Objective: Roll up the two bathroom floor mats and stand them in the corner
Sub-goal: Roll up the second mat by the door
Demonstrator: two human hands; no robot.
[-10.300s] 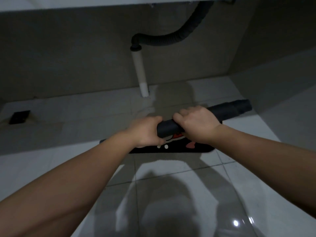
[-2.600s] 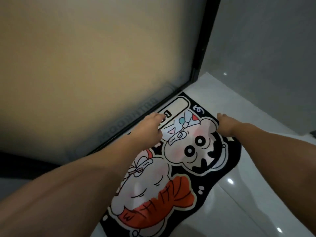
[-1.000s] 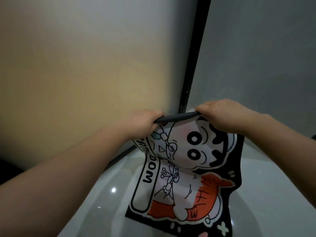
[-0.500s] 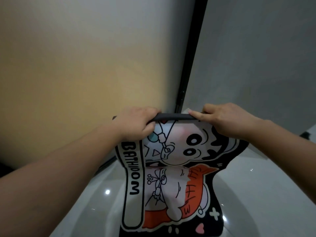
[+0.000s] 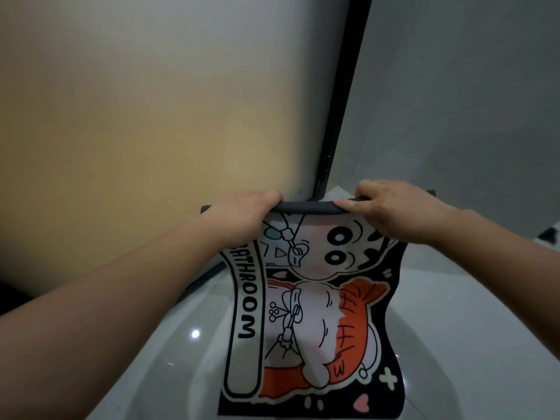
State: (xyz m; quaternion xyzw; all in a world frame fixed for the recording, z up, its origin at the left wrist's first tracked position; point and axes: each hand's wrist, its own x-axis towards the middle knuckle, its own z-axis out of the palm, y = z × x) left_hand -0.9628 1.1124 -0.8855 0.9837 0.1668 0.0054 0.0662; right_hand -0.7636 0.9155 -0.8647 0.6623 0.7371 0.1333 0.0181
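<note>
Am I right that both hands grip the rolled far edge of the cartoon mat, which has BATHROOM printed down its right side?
Not quite. In the head view the BATHROOM lettering runs down the left side of the cartoon mat, not the right. The rest holds: the left hand and the right hand both grip the rolled far edge.
</note>
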